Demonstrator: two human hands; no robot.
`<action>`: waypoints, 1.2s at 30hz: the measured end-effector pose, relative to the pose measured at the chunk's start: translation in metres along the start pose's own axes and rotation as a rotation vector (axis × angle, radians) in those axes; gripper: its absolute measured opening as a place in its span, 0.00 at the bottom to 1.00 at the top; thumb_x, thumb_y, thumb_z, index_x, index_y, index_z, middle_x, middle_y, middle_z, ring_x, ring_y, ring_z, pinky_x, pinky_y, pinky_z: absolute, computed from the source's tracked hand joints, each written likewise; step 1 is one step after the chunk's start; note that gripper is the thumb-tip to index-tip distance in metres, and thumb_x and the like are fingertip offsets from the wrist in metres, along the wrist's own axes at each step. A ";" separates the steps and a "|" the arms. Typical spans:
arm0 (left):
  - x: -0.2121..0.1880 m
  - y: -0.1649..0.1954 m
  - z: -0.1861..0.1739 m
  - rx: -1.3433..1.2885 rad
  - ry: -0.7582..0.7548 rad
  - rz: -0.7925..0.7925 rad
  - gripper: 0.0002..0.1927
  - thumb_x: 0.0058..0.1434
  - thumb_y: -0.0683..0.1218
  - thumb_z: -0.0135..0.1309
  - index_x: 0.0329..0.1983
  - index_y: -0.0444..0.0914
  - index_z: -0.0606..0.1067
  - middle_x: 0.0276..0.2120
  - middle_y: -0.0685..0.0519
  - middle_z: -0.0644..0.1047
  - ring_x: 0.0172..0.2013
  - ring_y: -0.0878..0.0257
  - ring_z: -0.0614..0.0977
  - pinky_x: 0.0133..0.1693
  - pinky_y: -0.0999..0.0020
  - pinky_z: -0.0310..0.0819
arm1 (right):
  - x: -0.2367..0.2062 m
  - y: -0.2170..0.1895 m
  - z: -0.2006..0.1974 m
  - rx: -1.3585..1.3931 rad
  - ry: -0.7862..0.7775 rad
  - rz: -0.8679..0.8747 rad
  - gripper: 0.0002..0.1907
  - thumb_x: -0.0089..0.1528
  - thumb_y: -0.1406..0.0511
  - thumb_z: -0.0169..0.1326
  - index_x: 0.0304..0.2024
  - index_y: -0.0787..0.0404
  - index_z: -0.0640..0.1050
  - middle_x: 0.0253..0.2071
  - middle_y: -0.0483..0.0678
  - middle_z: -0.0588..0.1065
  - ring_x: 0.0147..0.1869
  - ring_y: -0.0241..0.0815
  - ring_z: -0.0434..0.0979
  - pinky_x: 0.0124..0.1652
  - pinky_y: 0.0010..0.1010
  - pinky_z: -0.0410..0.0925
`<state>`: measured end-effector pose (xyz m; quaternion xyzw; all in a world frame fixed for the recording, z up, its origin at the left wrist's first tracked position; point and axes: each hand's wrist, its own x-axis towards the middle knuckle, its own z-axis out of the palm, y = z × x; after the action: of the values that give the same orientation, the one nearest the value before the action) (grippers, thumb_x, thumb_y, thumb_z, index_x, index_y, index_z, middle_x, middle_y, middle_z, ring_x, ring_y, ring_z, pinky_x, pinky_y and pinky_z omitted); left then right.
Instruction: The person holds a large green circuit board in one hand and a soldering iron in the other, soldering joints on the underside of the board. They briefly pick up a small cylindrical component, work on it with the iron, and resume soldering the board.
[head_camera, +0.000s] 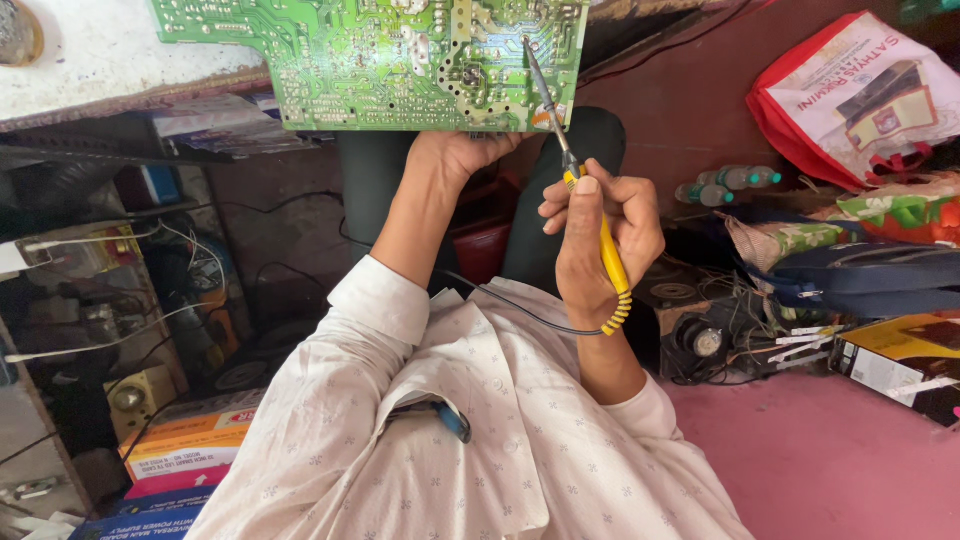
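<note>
A large green circuit board (380, 60), solder side up, is at the top centre. My left hand (455, 155) grips its near edge from beneath, with the fingers mostly hidden behind the board. My right hand (600, 235) is closed around a soldering iron (610, 265) with a yellow handle and a coiled yellow strain relief. The iron's thin metal shaft points up and to the left, and its tip (526, 45) rests on the board near its right side. The iron's dark cord (510, 305) runs back across my white patterned shirt.
A white worn tabletop (90, 60) lies at upper left. A red and white bag (860, 95), plastic bottles (730, 182), a dark blue bag (870, 275) and a cardboard box (900, 365) crowd the right. Boxes (190, 440) and tangled wires fill the left. The floor (830, 460) is pink.
</note>
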<state>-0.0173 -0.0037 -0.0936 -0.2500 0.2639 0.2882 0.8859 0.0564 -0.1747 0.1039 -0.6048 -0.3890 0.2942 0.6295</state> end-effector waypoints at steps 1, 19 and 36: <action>0.000 0.000 0.000 -0.001 -0.016 -0.011 0.21 0.70 0.55 0.41 0.51 0.33 0.72 0.45 0.43 0.77 0.43 0.50 0.80 0.44 0.52 0.79 | 0.000 0.000 0.000 -0.003 0.001 0.002 0.09 0.75 0.67 0.51 0.52 0.69 0.71 0.39 0.57 0.79 0.37 0.37 0.79 0.37 0.25 0.74; 0.001 0.000 -0.001 0.043 -0.060 -0.045 0.24 0.71 0.58 0.39 0.52 0.35 0.73 0.46 0.44 0.78 0.44 0.49 0.80 0.42 0.53 0.80 | 0.000 0.000 -0.001 -0.010 -0.012 -0.024 0.10 0.75 0.66 0.51 0.52 0.68 0.71 0.39 0.57 0.79 0.37 0.37 0.79 0.37 0.25 0.74; 0.000 0.000 -0.001 0.101 -0.052 -0.023 0.22 0.71 0.55 0.43 0.53 0.31 0.72 0.46 0.41 0.78 0.43 0.48 0.82 0.42 0.53 0.82 | -0.003 0.004 -0.006 -0.015 0.001 -0.037 0.11 0.75 0.66 0.51 0.53 0.69 0.71 0.39 0.57 0.79 0.37 0.38 0.79 0.38 0.26 0.74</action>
<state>-0.0179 -0.0041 -0.0940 -0.2003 0.2523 0.2707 0.9071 0.0601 -0.1800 0.1001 -0.6025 -0.4019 0.2794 0.6304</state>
